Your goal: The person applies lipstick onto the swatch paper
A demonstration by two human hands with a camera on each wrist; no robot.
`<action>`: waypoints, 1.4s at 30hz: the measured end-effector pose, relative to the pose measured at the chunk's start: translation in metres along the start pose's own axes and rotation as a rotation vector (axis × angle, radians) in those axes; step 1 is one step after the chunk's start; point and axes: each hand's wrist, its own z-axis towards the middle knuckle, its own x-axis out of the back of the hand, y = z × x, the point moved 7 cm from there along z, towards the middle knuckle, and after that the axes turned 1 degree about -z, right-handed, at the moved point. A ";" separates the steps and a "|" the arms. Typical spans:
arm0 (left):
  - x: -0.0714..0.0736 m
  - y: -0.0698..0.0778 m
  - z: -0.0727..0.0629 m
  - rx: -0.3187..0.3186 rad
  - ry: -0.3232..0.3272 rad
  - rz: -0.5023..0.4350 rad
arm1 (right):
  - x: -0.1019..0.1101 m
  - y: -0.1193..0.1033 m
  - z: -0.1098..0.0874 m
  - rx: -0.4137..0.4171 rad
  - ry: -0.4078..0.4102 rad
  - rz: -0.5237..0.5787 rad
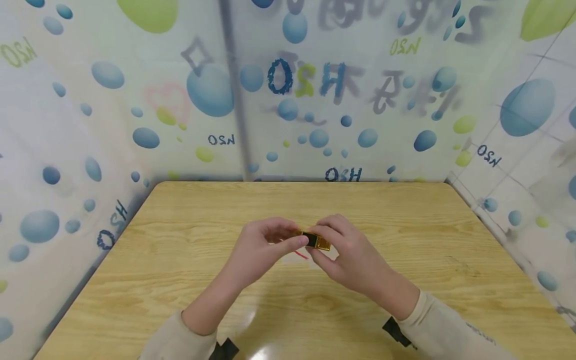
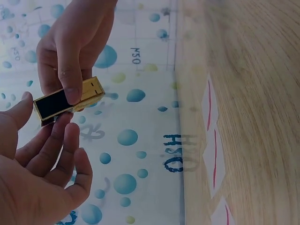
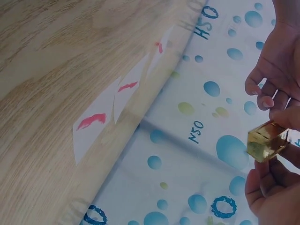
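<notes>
Both hands hold a small gold rectangular case (image 1: 323,243) with a black panel (image 2: 52,104) on one face, above the middle of the table. My right hand (image 1: 348,250) grips the gold part, thumb on its face and fingers behind. At the black end, my left hand (image 1: 265,250) has its thumb at the corner and a fingertip against the underside; its other fingers are loosely curled beside it. In the right wrist view the case (image 3: 267,142) shows its shiny gold end towards the camera.
White paper pieces (image 3: 88,129) with red strokes lie in a row on the wooden table (image 1: 189,215), partly hidden under the hands in the head view. A patterned curtain (image 1: 270,130) with blue and green drops stands behind the table and along its sides.
</notes>
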 end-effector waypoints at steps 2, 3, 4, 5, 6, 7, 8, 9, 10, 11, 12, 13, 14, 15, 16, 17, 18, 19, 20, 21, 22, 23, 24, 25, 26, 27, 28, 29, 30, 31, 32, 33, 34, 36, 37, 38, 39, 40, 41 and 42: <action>0.000 0.000 0.000 -0.001 -0.003 0.003 | 0.000 0.001 0.000 -0.003 -0.003 0.004; 0.000 0.000 0.000 0.000 -0.003 0.005 | 0.000 0.001 0.000 -0.006 -0.005 0.006; 0.000 0.000 0.000 0.000 -0.002 0.009 | 0.000 0.002 0.000 -0.010 -0.007 0.009; 0.001 0.000 0.000 0.000 0.000 0.015 | 0.000 0.002 -0.001 -0.012 -0.008 0.011; 0.001 -0.001 0.000 -0.003 -0.001 0.017 | 0.001 0.003 -0.001 -0.015 -0.009 0.013; 0.001 -0.001 0.000 -0.005 -0.002 0.016 | 0.001 0.003 -0.001 -0.017 -0.009 0.013; 0.001 -0.001 0.000 -0.011 -0.004 0.015 | 0.001 0.004 -0.001 -0.019 -0.010 0.013; 0.001 -0.001 0.000 -0.020 -0.005 0.014 | 0.001 0.004 -0.001 -0.021 -0.011 0.010; 0.001 -0.001 0.000 -0.028 -0.006 0.013 | 0.002 0.004 -0.001 -0.021 -0.012 0.007; 0.002 -0.002 0.000 -0.036 -0.008 0.009 | 0.001 0.004 -0.001 -0.019 -0.013 0.001; 0.002 -0.002 0.000 -0.044 -0.010 0.004 | 0.002 0.005 -0.001 -0.019 -0.014 -0.002; 0.002 -0.002 0.000 -0.053 -0.011 0.003 | 0.002 0.005 -0.002 -0.017 -0.014 -0.001; 0.002 -0.002 0.000 -0.059 -0.011 0.004 | 0.002 0.005 -0.002 -0.017 -0.014 -0.001; 0.003 -0.002 0.000 -0.063 -0.010 0.006 | 0.002 0.005 -0.002 -0.015 -0.013 -0.002; 0.004 -0.002 0.000 -0.065 -0.009 0.008 | 0.002 0.005 -0.002 -0.013 -0.011 0.000; 0.004 -0.003 -0.001 -0.066 -0.008 0.009 | 0.003 0.005 -0.002 -0.008 -0.006 0.005; 0.005 -0.003 -0.001 -0.067 -0.005 0.012 | 0.003 0.005 -0.002 -0.008 -0.003 0.009; 0.006 -0.003 -0.002 -0.065 -0.001 0.015 | 0.003 0.005 -0.002 -0.007 0.000 0.012; 0.007 -0.004 -0.002 -0.062 0.002 0.016 | 0.003 0.005 -0.002 -0.010 0.001 0.012; 0.008 -0.004 -0.002 -0.060 0.005 0.017 | 0.004 0.005 -0.003 -0.012 0.004 0.015; 0.009 -0.004 -0.003 -0.057 0.008 0.017 | 0.004 0.005 -0.003 -0.017 0.005 0.017; 0.010 -0.004 -0.003 -0.053 0.010 0.020 | 0.004 0.005 -0.003 -0.021 0.006 0.017; 0.011 -0.004 -0.003 -0.053 0.012 0.022 | 0.005 0.006 -0.004 -0.029 0.004 0.015; 0.012 -0.004 -0.004 -0.050 0.014 0.025 | 0.005 0.006 -0.004 -0.033 0.003 0.014; 0.013 -0.005 -0.004 -0.048 0.015 0.031 | 0.005 0.006 -0.004 -0.039 0.001 0.012; 0.014 -0.005 -0.005 -0.044 0.018 0.035 | 0.006 0.007 -0.004 -0.044 -0.001 0.010; 0.015 -0.006 -0.005 -0.042 0.019 0.038 | 0.006 0.007 -0.005 -0.049 -0.005 0.009; 0.017 -0.007 -0.005 -0.039 0.021 0.038 | 0.007 0.008 -0.005 -0.054 -0.007 0.009; 0.019 -0.009 -0.005 -0.034 0.025 0.038 | 0.007 0.009 -0.006 -0.061 -0.008 0.011; 0.020 -0.011 -0.005 -0.026 0.030 0.040 | 0.008 0.010 -0.006 -0.065 -0.007 0.012; 0.022 -0.012 -0.005 -0.027 0.033 0.041 | 0.008 0.011 -0.007 -0.074 -0.011 0.015; 0.023 -0.013 -0.005 -0.029 0.036 0.041 | 0.008 0.013 -0.008 -0.082 -0.014 0.019; 0.025 -0.014 -0.005 -0.034 0.040 0.043 | 0.009 0.014 -0.009 -0.091 -0.017 0.024; 0.028 -0.014 -0.005 -0.044 0.051 0.059 | 0.010 0.017 -0.011 -0.109 -0.024 0.027; 0.029 -0.014 -0.006 -0.054 0.055 0.072 | 0.010 0.018 -0.011 -0.116 -0.027 0.028; 0.031 -0.013 -0.006 -0.063 0.059 0.084 | 0.010 0.019 -0.012 -0.125 -0.030 0.029; 0.032 -0.012 -0.006 -0.070 0.066 0.096 | 0.011 0.020 -0.012 -0.130 -0.028 0.029; 0.034 -0.012 -0.007 -0.076 0.073 0.110 | 0.011 0.022 -0.013 -0.136 -0.028 0.030; 0.035 -0.011 -0.007 -0.083 0.079 0.127 | 0.011 0.023 -0.013 -0.140 -0.026 0.028; 0.037 -0.011 -0.007 -0.092 0.085 0.145 | 0.011 0.025 -0.014 -0.145 -0.025 0.028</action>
